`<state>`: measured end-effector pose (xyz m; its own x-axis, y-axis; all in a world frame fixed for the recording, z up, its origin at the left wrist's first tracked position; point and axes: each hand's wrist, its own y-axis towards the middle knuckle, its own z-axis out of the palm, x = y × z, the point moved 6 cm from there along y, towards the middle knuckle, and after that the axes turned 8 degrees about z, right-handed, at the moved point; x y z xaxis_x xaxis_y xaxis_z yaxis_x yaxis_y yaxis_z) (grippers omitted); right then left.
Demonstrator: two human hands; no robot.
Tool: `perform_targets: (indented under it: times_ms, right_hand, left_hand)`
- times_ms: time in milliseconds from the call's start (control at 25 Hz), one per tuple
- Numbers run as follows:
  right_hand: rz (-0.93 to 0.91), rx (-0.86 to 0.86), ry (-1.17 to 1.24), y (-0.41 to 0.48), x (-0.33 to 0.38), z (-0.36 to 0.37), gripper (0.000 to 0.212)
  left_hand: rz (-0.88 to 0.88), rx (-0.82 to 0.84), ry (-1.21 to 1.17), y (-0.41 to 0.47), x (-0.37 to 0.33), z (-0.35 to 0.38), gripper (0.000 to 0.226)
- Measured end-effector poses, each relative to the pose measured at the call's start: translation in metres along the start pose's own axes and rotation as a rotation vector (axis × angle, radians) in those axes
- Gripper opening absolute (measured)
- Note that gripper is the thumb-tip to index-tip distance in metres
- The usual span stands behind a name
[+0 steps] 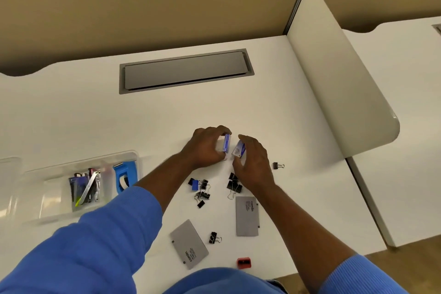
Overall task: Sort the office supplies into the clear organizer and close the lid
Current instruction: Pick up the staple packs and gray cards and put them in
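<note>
Both hands work at the middle of the white bench (238, 107), each closed around a small blue box. The left hand (206, 148) pinches one blue box (226, 143) upright between thumb and fingertips; the right hand (253, 162) curls over a second blue box (239, 149), tilted, with the two boxes just beside each other. What the boxes contain cannot be read at this size; they look like staple or pin packets.

The clear organizer (78, 186) sits well apart at the left edge of the bench, lid open. One compartment already holds a blue stapler-like tool (125, 176), another a bundle of pens and metal pieces (86, 190).

Still loose on the bench: a scatter of black binder clips (201, 192) below the left hand, more clips (233, 185) partly under the right wrist, a lone clip (278, 165) to the right, another (214, 237) lower down, two grey cases (247, 216) (189, 243) and a small red item (244, 262) near the front edge.

The step in hand seems to be gathering the two boxes for transfer. The next move calls for carrying them left across the bench to a free compartment, keeping grip firm on the tilted one. Much sorting remains before the lid can be shut.
</note>
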<state>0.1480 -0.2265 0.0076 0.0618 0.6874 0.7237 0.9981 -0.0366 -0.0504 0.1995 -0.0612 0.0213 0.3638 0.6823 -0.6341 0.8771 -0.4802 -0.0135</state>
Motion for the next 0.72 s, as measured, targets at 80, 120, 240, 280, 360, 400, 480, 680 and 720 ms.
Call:
perform_targets:
  times_ms: [80, 120, 240, 280, 360, 400, 480, 680, 720]
  right_hand:
    - [-0.069, 0.001, 0.010, -0.009, 0.019, 0.001, 0.056]
    - [-0.121, -0.004, 0.011, -0.013, 0.031, 0.003, 0.055]
    - [-0.236, -0.013, 0.002, -0.034, 0.065, 0.011, 0.052]
    - [-0.259, -0.016, 0.003, -0.041, 0.073, 0.015, 0.051]
    - [-0.301, -0.017, 0.005, -0.058, 0.091, 0.024, 0.049]
    - [-0.328, -0.015, 0.006, -0.067, 0.100, 0.030, 0.047]
    - [-0.375, -0.015, 0.017, -0.084, 0.121, 0.043, 0.044]
    - [-0.368, 0.025, 0.013, -0.128, 0.164, 0.088, 0.052]
    - [-0.355, 0.052, 0.004, -0.138, 0.170, 0.100, 0.055]
  left_hand:
    - [0.018, -0.062, -0.025, -0.019, -0.006, -0.009, 0.053]
    - [0.032, -0.095, -0.035, -0.029, -0.008, -0.013, 0.050]
    - [0.035, -0.170, -0.096, -0.065, -0.009, -0.030, 0.050]
    - [0.020, -0.177, -0.116, -0.077, -0.007, -0.035, 0.052]
    - [-0.013, -0.192, -0.133, -0.105, -0.003, -0.046, 0.056]
    - [-0.022, -0.206, -0.128, -0.121, -0.001, -0.052, 0.057]
    - [-0.023, -0.240, -0.081, -0.155, 0.007, -0.065, 0.057]
    - [-0.099, -0.262, 0.058, -0.246, 0.048, -0.091, 0.065]
    - [-0.145, -0.243, 0.073, -0.266, 0.058, -0.093, 0.069]
